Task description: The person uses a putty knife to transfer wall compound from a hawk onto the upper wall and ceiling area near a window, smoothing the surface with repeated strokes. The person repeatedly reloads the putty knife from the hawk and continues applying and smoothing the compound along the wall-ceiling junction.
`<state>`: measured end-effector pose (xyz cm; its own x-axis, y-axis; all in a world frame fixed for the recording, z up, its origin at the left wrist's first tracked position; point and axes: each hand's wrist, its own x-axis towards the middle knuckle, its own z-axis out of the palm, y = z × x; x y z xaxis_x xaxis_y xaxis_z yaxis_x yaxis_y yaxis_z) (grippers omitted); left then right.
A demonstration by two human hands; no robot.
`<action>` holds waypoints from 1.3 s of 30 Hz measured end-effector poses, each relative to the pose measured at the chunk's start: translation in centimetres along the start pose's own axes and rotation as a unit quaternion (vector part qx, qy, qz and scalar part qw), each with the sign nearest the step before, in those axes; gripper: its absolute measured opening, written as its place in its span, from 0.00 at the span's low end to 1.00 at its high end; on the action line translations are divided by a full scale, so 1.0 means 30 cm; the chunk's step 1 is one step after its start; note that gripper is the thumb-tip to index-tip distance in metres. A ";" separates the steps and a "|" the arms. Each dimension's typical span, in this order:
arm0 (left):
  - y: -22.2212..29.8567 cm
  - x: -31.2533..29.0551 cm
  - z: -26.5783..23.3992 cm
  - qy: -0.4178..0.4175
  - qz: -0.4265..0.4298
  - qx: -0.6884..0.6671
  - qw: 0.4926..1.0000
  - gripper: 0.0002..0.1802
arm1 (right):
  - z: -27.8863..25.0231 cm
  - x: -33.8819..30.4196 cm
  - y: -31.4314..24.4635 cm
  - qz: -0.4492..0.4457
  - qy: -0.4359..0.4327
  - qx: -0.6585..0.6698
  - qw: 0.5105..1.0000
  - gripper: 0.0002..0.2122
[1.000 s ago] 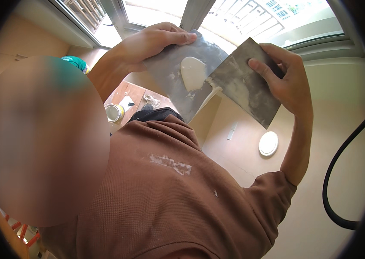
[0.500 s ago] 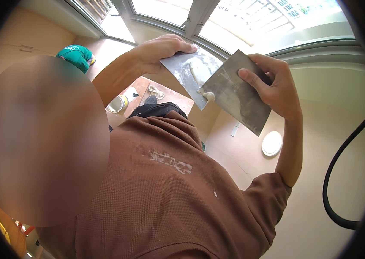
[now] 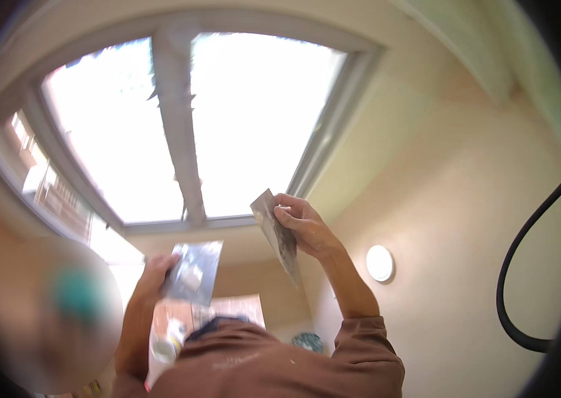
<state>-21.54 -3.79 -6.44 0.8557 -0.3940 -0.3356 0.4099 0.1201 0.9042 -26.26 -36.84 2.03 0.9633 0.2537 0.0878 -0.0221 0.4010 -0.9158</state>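
Note:
My left hand (image 3: 156, 273) is closed on the edge of a flat, shiny metal putty plate (image 3: 205, 260). A lump of whitish putty (image 3: 192, 278) sits on its face. Higher up and to the right, my right hand (image 3: 305, 224) grips a grey steel putty scraper (image 3: 274, 229), its thumb pressed against the blade. That scraper is held on edge, tilted, and its lower corner is blurred. The two metal tools are apart, with a gap between them.
A large bright window (image 3: 177, 126) with a grey frame fills the upper view. To the right is a beige wall (image 3: 453, 219) with a round white fitting (image 3: 380, 263). Below stands a white bucket (image 3: 163, 349). A dark cable (image 3: 507, 285) loops at the right.
The view has swung up toward the window. My hands have drawn apart, so the scraper no longer meets the putty plate. Both tools are still held.

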 end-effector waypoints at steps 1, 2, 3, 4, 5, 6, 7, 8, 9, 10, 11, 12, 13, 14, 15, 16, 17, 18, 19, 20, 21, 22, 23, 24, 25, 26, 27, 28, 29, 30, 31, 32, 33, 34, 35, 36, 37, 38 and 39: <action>-0.008 -0.005 0.008 -0.004 0.017 -0.003 1.000 0.11 | -0.037 -0.026 -0.047 -0.066 0.049 -0.002 0.997 0.13; -0.037 -0.017 0.023 -0.003 0.005 -0.020 1.000 0.12 | -0.068 -0.082 -0.071 -0.117 0.106 0.002 0.988 0.12; -0.066 -0.025 0.025 -0.007 -0.023 -0.038 0.999 0.13 | -0.087 -0.120 -0.098 -0.157 0.153 0.009 0.976 0.12; -0.100 -0.039 0.037 -0.040 -0.017 -0.051 0.998 0.14 | -0.113 -0.152 -0.155 -0.191 0.195 -0.008 0.962 0.13; -0.117 -0.056 0.056 -0.038 -0.028 -0.062 0.997 0.14 | -0.127 -0.188 -0.228 -0.245 0.169 -0.014 0.955 0.14; 0.045 -0.019 -0.013 -0.055 -0.029 -0.046 0.997 0.14 | -0.043 -0.119 -0.327 -0.317 0.231 -0.034 0.919 0.17; 0.040 -0.015 0.005 -0.064 -0.031 -0.063 0.996 0.14 | -0.047 -0.150 -0.406 -0.347 0.239 -0.044 0.906 0.19; 0.043 -0.010 0.020 -0.071 -0.032 -0.079 0.994 0.14 | -0.053 -0.164 -0.484 -0.383 0.251 -0.043 0.888 0.19; 0.046 0.000 0.034 -0.071 -0.036 -0.067 0.995 0.14 | -0.069 -0.176 -0.560 -0.415 0.264 -0.042 0.869 0.19; 0.042 0.007 0.045 -0.077 -0.028 -0.073 0.994 0.14 | -0.115 -0.191 -0.633 -0.452 0.258 -0.073 0.851 0.20; 0.036 0.014 0.058 -0.085 -0.021 -0.078 0.993 0.14 | -0.150 -0.207 -0.702 -0.488 0.252 -0.104 0.829 0.20; 0.033 0.014 0.062 -0.088 -0.014 -0.085 0.992 0.15 | -0.142 -0.205 -0.761 -0.522 0.315 -0.158 0.777 0.18; 0.033 0.009 0.062 -0.093 -0.011 -0.078 0.993 0.15 | -0.125 -0.207 -0.816 -0.549 0.374 -0.210 0.717 0.17; 0.039 0.000 0.066 -0.091 -0.010 -0.073 0.993 0.15 | -0.126 -0.208 -0.857 -0.550 0.417 -0.304 0.657 0.14; 0.048 -0.009 0.079 -0.091 -0.007 -0.071 0.993 0.15 | -0.127 -0.213 -0.903 -0.546 0.451 -0.395 0.586 0.11; 0.055 -0.014 0.089 -0.089 -0.005 -0.070 0.994 0.15 | -0.111 -0.206 -0.946 -0.533 0.477 -0.480 0.507 0.09; 0.059 -0.013 0.096 -0.091 -0.004 -0.070 0.993 0.15 | -0.091 -0.179 -0.985 -0.569 0.448 -0.523 0.449 0.08; 0.061 -0.012 0.100 -0.090 -0.003 -0.070 0.993 0.16 | -0.051 -0.131 -1.015 -0.602 0.414 -0.560 0.390 0.08; 0.064 -0.012 0.101 -0.090 -0.002 -0.068 0.994 0.16 | -0.022 -0.094 -1.045 -0.631 0.380 -0.592 0.326 0.07; 0.063 -0.011 0.099 -0.090 -0.003 -0.064 0.994 0.16 | -0.012 -0.061 -1.079 -0.630 0.364 -0.618 0.300 0.08; 0.062 0.000 0.098 -0.095 -0.001 -0.061 0.994 0.16 | 0.011 -0.038 -1.120 -0.628 0.346 -0.644 0.266 0.08; 0.061 0.007 0.098 -0.101 0.001 -0.058 0.993 0.16 | 0.030 -0.019 -1.150 -0.625 0.328 -0.669 0.232 0.09; 0.059 0.010 0.101 -0.098 0.007 -0.067 0.993 0.16 | 0.046 -0.003 -1.169 -0.624 0.323 -0.679 0.211 0.07; 0.053 0.008 0.105 -0.092 0.008 -0.079 0.993 0.16 | 0.059 0.026 -1.182 -0.622 0.316 -0.690 0.195 0.05; 0.050 0.006 0.107 -0.087 0.011 -0.090 0.992 0.17 | 0.071 0.051 -1.196 -0.620 0.308 -0.700 0.178 0.04; 0.050 0.002 0.107 -0.086 0.012 -0.087 0.992 0.17 | 0.082 0.074 -1.209 -0.625 0.298 -0.700 0.176 0.04; 0.048 -0.007 0.105 -0.083 0.012 -0.085 0.993 0.17 | 0.087 0.100 -1.214 -0.628 0.287 -0.701 0.177 0.04; 0.047 -0.015 0.104 -0.081 0.012 -0.082 0.993 0.17 | 0.092 0.124 -1.220 -0.632 0.277 -0.702 0.177 0.05; 0.050 -0.020 0.106 -0.082 0.018 -0.083 0.993 0.18 | 0.098 0.142 -1.229 -0.641 0.265 -0.700 0.168 0.06; 0.055 -0.029 0.106 -0.081 0.025 -0.083 0.993 0.18 | 0.109 0.156 -1.236 -0.651 0.254 -0.697 0.160 0.08; 0.054 -0.035 0.105 -0.081 0.032 -0.083 0.993 0.18 | 0.118 0.166 -1.242 -0.660 0.243 -0.694 0.152 0.09; 0.048 -0.036 0.095 -0.079 0.031 -0.083 0.993 0.18 | 0.126 0.173 -1.245 -0.658 0.240 -0.697 0.154 0.10; 0.044 -0.036 0.078 -0.076 0.030 -0.082 0.993 0.18 | 0.136 0.176 -1.249 -0.657 0.237 -0.699 0.155 0.12; 0.040 -0.036 0.070 -0.074 0.029 -0.081 0.994 0.18 | 0.142 0.179 -1.254 -0.655 0.235 -0.701 0.156 0.13; 0.042 -0.042 0.072 -0.067 0.032 -0.077 0.994 0.18 | 0.136 0.186 -1.262 -0.654 0.236 -0.702 0.156 0.14; 0.049 -0.050 0.078 -0.062 0.035 -0.073 0.995 0.18 | 0.134 0.189 -1.269 -0.652 0.238 -0.703 0.156 0.16; 0.052 -0.053 0.082 -0.057 0.037 -0.068 0.995 0.18 | 0.130 0.195 -1.274 -0.649 0.240 -0.705 0.155 0.17; 0.040 -0.041 0.075 -0.062 0.039 -0.074 0.995 0.17 | 0.126 0.197 -1.279 -0.644 0.242 -0.711 0.145 0.20; 0.028 -0.030 0.061 -0.063 0.042 -0.080 0.994 0.17 | 0.132 0.202 -1.275 -0.640 0.244 -0.715 0.138 0.22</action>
<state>-22.54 -4.99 -4.88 0.8468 -0.4866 -0.2149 0.3914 0.2963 0.8712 -20.65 -47.16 39.13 -0.1564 0.5515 0.8194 -0.0110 -0.8305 0.5569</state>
